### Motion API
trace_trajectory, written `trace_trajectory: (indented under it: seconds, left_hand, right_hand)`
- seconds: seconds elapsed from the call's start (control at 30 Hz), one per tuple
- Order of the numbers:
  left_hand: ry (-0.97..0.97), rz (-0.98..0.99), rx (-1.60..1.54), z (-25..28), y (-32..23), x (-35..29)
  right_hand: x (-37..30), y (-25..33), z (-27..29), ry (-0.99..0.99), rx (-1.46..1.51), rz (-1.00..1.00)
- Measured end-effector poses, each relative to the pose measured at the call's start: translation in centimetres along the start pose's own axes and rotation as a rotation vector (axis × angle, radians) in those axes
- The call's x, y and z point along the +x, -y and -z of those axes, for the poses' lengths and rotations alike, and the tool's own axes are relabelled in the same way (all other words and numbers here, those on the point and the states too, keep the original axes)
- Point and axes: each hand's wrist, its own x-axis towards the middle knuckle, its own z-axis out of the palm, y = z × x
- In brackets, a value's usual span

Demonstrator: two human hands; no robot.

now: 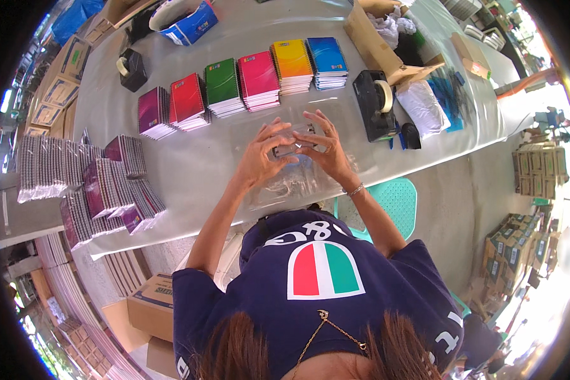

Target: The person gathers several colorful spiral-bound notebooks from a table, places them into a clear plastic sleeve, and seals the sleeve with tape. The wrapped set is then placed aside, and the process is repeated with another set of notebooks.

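Over the table's front part, my left hand (pixel 264 154) and my right hand (pixel 326 147) face each other with bent fingers. Between them is a small greyish, partly see-through thing (pixel 286 150) with dark ends. My fingers cover much of it, so its kind is unclear. Under and in front of the hands lie clear plastic bags (pixel 291 187). Beyond them stands a row of spiral notebook stacks: purple (pixel 153 107), red (pixel 187 96), green (pixel 221 82), pink (pixel 258 73), yellow (pixel 290 60) and blue (pixel 326 57).
Bundled purple notebooks (pixel 111 180) are piled at the left. Tape dispensers stand at the right (pixel 375 104) and far left (pixel 133 71). A white packet (pixel 422 109) and an open carton (pixel 377 47) lie at the right. A green stool (pixel 392 199) stands by the table's front edge.
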Motion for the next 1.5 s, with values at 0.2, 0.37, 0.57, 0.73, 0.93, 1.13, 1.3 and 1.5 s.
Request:
trace_trajectory:
  seconds: [0.2, 0.37, 0.57, 0.73, 0.93, 1.13, 1.3, 1.5]
  left_hand:
    - [0.040, -0.138, 0.134, -1.0, 0.9, -0.8]
    - [-0.040, -0.170, 0.107, -2.3, 0.9, -1.3]
    - [-0.153, -0.189, 0.108, -3.1, 1.9, -1.7]
    - [-0.180, -0.233, 0.099, -3.9, 1.6, -1.3]
    - [-0.190, -0.229, 0.114, -4.1, 1.8, -1.4]
    - [-0.203, -0.228, 0.119, -4.2, 1.8, -1.5]
    - [-0.197, -0.241, 0.121, -4.2, 1.9, -1.5]
    - [-0.196, -0.245, 0.135, -4.2, 1.7, -1.6]
  right_hand:
    - [-2.0, 1.8, -1.9, -0.272, -0.307, -0.004]
    - [-2.9, 1.7, -2.3, -0.275, -0.202, -0.049]
    - [-2.6, -3.8, 6.5, -0.698, -0.424, -0.325]
    - [-4.4, -11.6, 14.6, -0.535, -0.256, -0.673]
    - [-3.4, -11.8, 17.0, -0.361, -0.088, -0.729]
    - [-2.9, -12.7, 17.8, -0.300, 0.006, -0.748]
    - [-2.7, -12.1, 17.6, -0.259, -0.058, -0.747]
    - [-5.6, -10.7, 18.0, -0.286, 0.321, -0.786]
